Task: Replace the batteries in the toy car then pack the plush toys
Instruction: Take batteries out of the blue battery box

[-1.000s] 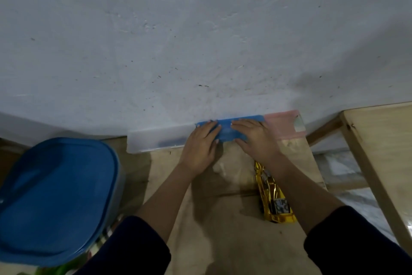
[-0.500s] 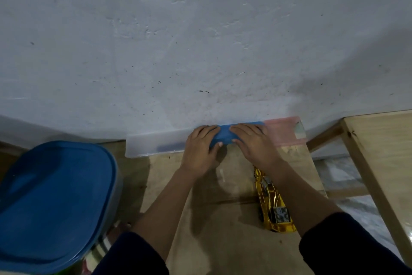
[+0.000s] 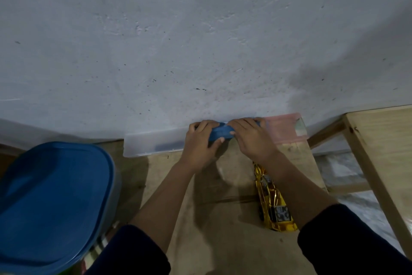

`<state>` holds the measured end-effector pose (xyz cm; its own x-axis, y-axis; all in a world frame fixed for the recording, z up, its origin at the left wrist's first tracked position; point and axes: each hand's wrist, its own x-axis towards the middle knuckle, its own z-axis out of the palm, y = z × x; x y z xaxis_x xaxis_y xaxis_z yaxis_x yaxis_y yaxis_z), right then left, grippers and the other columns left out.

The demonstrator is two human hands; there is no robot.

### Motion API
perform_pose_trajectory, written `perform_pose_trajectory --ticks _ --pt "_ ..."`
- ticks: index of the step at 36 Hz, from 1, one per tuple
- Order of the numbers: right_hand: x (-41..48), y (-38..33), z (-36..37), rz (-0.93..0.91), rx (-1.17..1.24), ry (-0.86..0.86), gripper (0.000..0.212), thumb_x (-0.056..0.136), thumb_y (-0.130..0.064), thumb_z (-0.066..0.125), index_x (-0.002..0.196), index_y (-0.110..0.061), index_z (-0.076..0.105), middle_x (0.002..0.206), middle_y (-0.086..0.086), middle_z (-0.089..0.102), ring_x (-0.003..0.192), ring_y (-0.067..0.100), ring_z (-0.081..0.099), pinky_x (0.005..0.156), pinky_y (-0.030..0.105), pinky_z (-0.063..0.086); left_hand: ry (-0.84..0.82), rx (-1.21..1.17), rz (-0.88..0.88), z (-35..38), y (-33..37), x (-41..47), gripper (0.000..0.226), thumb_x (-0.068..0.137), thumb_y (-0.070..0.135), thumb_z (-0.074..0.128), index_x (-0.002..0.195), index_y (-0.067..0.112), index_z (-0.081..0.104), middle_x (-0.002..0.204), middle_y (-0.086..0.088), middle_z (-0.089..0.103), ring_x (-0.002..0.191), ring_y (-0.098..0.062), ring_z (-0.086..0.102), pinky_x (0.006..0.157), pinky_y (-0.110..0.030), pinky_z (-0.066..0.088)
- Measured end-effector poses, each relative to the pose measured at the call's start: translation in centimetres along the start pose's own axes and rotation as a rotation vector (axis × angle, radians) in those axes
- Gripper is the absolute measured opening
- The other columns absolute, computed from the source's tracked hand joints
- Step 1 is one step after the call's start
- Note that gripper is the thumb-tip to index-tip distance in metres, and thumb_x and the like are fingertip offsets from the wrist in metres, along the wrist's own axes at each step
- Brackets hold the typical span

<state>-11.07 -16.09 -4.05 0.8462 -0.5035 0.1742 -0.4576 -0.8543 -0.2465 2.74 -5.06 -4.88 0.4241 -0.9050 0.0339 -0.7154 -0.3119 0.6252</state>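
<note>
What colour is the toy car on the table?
The car is shiny gold, clearest in the head view.

Your bare forearms reach forward, close together. Your left hand (image 3: 200,144) and right hand (image 3: 253,141) sit side by side, fingers (image 3: 201,124) curled over the far edge of a flat blue plastic piece (image 3: 219,133), thumbs on its near side.

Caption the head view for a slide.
Left hand and right hand grip a blue plastic case at the wall, with a shiny gold toy car lying on the wooden table.
</note>
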Motion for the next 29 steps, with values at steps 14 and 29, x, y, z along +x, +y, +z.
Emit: perform_pose_trajectory --ticks 14,29 --pt "0.39 -0.51 -0.33 0.049 0.096 -0.093 0.047 0.089 -0.041 0.028 0.111 -0.015 0.061 0.114 0.001 0.065 0.106 0.024 0.056 0.090 0.043 0.031 -0.001 0.026 0.014 -0.06 -0.02 -0.33 0.039 0.093 0.035 0.052 0.126 0.015 0.051 0.125 -0.003 0.053 0.116 -0.025 0.036 0.093 -0.024 0.028" --pt "0.86 -0.58 0.00 0.028 0.019 -0.086 0.030 0.091 -0.028 0.041 0.111 -0.015 0.059 0.112 0.002 0.065 0.105 0.024 0.055 0.087 0.044 0.032 0.003 -0.001 0.003 -0.25 -0.03 0.01 0.038 0.090 0.027 0.058 0.125 0.013 0.052 0.123 -0.005 0.053 0.116 -0.026 0.035 0.096 -0.028 0.030"
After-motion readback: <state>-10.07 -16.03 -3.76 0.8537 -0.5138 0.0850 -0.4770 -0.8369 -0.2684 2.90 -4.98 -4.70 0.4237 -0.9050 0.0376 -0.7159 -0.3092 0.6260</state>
